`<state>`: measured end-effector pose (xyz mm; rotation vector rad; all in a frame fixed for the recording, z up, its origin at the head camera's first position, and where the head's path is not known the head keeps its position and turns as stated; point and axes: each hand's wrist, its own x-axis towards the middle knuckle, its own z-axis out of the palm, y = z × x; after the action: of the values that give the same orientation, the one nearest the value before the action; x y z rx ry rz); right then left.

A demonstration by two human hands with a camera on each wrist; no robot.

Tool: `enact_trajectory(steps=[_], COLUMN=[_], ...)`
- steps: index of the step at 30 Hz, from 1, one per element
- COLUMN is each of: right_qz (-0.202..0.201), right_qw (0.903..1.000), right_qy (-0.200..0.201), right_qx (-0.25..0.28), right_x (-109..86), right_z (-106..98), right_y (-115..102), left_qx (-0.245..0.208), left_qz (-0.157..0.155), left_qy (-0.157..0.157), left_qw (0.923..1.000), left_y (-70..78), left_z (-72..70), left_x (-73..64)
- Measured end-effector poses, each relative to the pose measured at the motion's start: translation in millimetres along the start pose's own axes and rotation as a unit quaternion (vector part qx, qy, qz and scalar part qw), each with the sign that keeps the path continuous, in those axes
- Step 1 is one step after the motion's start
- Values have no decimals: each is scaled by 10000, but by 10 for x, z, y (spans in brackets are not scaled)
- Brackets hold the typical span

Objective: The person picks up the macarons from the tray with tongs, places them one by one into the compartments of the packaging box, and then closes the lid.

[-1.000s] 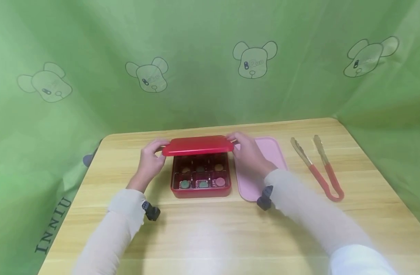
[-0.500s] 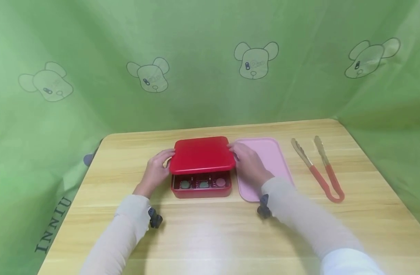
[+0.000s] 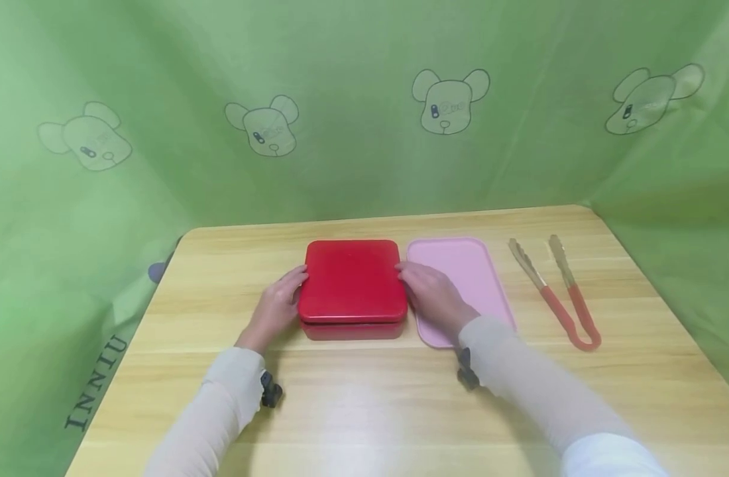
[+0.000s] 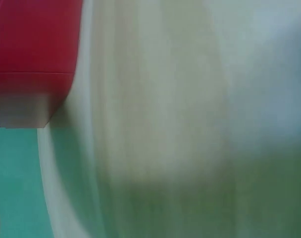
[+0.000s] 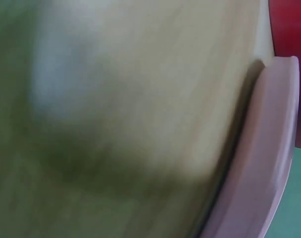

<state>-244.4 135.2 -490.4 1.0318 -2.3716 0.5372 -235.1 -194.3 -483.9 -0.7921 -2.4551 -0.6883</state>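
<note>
A red lid (image 3: 351, 278) lies over the red box (image 3: 352, 331), with a thin dark gap showing along the front seam. My left hand (image 3: 274, 306) grips the lid's left edge, and my right hand (image 3: 435, 294) grips its right edge. What the box contains is now hidden under the lid. In the left wrist view a corner of the red box (image 4: 29, 64) fills the upper left, and only a sliver of the hand shows. In the right wrist view part of the red box (image 5: 289, 29) appears behind the pink tray (image 5: 257, 158).
Beside the box on the right lies the flat pink tray (image 3: 466, 265), partly beneath my right hand and forearm. Farther right are metal tongs with red handles (image 3: 558, 308), spread apart. A green curtain (image 3: 352, 119) printed with mouse heads surrounds the wooden table (image 3: 352, 397).
The lid has come down from a raised, tilted position onto the box, covering the compartments with round pieces. Both hands moved with it, the left one shifting right.
</note>
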Motion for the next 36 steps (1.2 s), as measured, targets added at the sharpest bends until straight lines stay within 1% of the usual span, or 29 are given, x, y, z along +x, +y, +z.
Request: enact_trajectory(steps=[4,6,7,8,9,10,11,12,13,14,15,16,17,18,19,20,22,23,25,27,31,36], right_qz=[-66,-49,25,203,481,836,1278,1798,2341,2826,3217,3449,3599,3646,3600,3511,3304,3272,3265,3281,3267,3281], right_qw=[9999,9997,9994,9988,9973,9942,9883,9782,9638,9466,9290,9144,9023,8947,8925,8928,8978,8987,8994,9008,9052,9058], right_qy=[-100,-207,-309,-423,-546,-682,-809,-925,-997,-1030,-1050,-1077,-1133,-1229,-1342,-1478,-1702,-1783,-1862,-1861,-1763,-1741], right_qx=[-87,-132,-156,-132,-97,16,182,473,800,1162,1498,1827,2083,2268,2364,2404,2362,2314,2231,2150,2069,2040], right_x=[-36,-47,-44,-40,-37,-31,-21,-4,16,39,65,95,123,149,167,180,187,183,169,159,165,182], right_z=[-5,-17,-28,-41,-57,-76,-91,-109,-119,-131,-135,-132,-122,-109,-86,-66,-7,20,67,99,117,102], right_y=[1,-4,-4,-4,-5,-5,-6,-9,-10,-14,-19,-25,-31,-40,-44,-52,-58,-64,-74,-80,-90,-93], left_qx=[72,69,39,-17,-109,-243,-461,-694,-908,-1114,-1313,-1469,-1606,-1685,-1750,-1824,-1855,-1861,-1817,-1732,-1717,-1758], left_qz=[-30,-119,-185,-310,-478,-686,-948,-1224,-1518,-1827,-2072,-2280,-2448,-2551,-2642,-2668,-2715,-2743,-2820,-2912,-3007,-2999], left_qy=[45,23,-9,-73,-157,-239,-338,-429,-514,-600,-670,-761,-866,-988,-1120,-1250,-1585,-1735,-1971,-2124,-2194,-2256], left_qw=[10000,9999,9998,9995,9987,9971,9939,9891,9829,9750,9671,9595,9523,9470,9418,9380,9310,9274,9212,9165,9121,9101], left_y=[15,15,20,22,22,21,19,18,16,11,7,7,8,10,15,21,21,19,24,29,46,50], left_z=[33,47,43,39,35,31,25,16,7,2,-2,-7,-9,-8,-3,4,33,50,75,91,90,82], left_x=[-35,-57,-59,-60,-57,-51,-41,-26,-6,16,43,70,99,126,154,181,213,221,224,213,198,212])
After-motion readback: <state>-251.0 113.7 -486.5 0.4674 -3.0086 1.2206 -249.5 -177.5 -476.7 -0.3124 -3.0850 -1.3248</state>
